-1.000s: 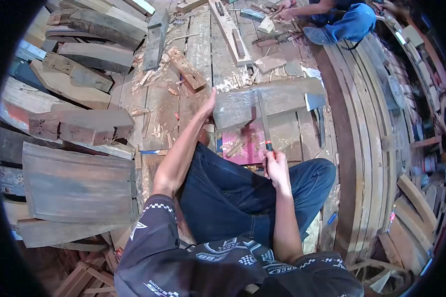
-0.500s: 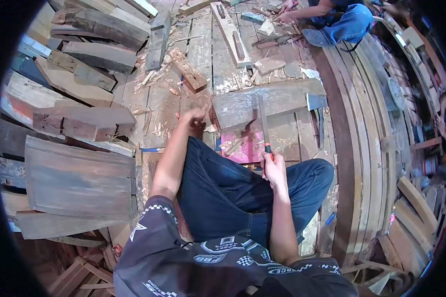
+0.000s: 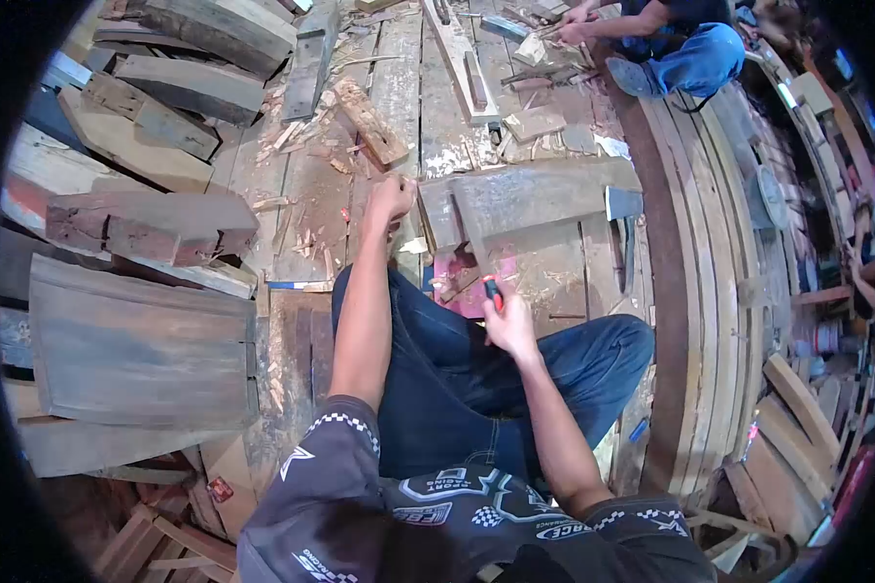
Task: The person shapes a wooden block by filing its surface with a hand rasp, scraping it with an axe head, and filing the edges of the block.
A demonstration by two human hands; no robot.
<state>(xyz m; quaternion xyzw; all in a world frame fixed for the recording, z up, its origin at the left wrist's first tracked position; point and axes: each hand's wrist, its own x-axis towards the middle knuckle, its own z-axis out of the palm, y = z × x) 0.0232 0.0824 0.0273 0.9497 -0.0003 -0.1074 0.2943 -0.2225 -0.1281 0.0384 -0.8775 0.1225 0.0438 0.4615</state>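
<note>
My right hand (image 3: 511,326) is closed around the black-and-red handle of a long, flat metal file (image 3: 471,229). Its blade points away from me and lies across the near edge of a grey wooden board (image 3: 549,199). Beside the board's left end, my left hand (image 3: 389,200) has its fingers curled in; what they grip, if anything, is hidden. A pink sheet (image 3: 474,307) with wood shavings lies under and in front of the board. At the board's right end sits an axe-like tool (image 3: 623,203) with a wide metal blade.
A rough wood block (image 3: 369,121) and a long pale beam (image 3: 457,63) lie beyond the board, among shavings. Thick timber pieces (image 3: 151,228) are stacked at the left. Long planks (image 3: 700,291) run along the right. Another person (image 3: 695,53) sits working at the far right.
The file has swung left, its tip now nearer the board's left end, and my right hand has shifted left. My left hand has moved slightly up, its fingers more curled.
</note>
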